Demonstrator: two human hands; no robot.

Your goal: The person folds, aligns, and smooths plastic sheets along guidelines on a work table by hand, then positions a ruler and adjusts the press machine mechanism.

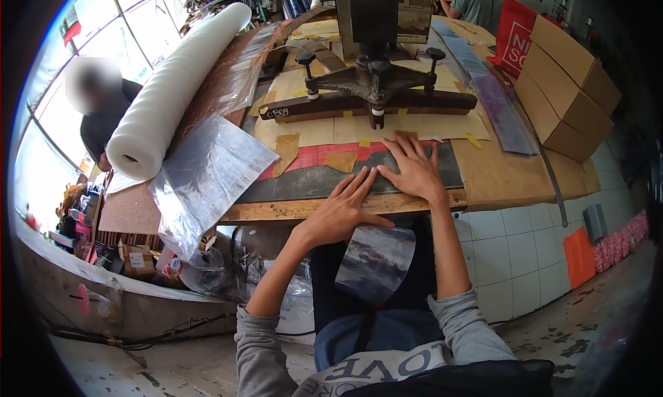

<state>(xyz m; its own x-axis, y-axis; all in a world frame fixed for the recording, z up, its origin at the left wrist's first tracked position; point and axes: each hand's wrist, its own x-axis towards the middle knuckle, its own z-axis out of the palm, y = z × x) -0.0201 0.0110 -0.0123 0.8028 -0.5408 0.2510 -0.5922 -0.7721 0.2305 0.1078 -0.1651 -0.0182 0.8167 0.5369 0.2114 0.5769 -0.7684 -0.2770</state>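
My left hand [340, 208] lies with its fingers stretched out over the front edge of the dark work surface [304, 183]. Beside it, my right hand [414, 167] is spread flat on the same surface, its fingertips at a brown tape piece by the pale sheet [331, 129]. The two hands nearly touch at the fingertips. A red strip [314, 156] with tape pieces runs left of them. Above the pale sheet stands a dark metal press [373, 86] with a long curved bar. A clear plastic piece [376, 262] rests on my lap below my left hand.
A white foam roll [176, 93] and a clear plastic sheet [210, 169] lie at the left. Cardboard boxes [563, 93] and a red bag [511, 38] stand at the right. One person [103, 114] is beyond the roll, another [473, 6] at the back.
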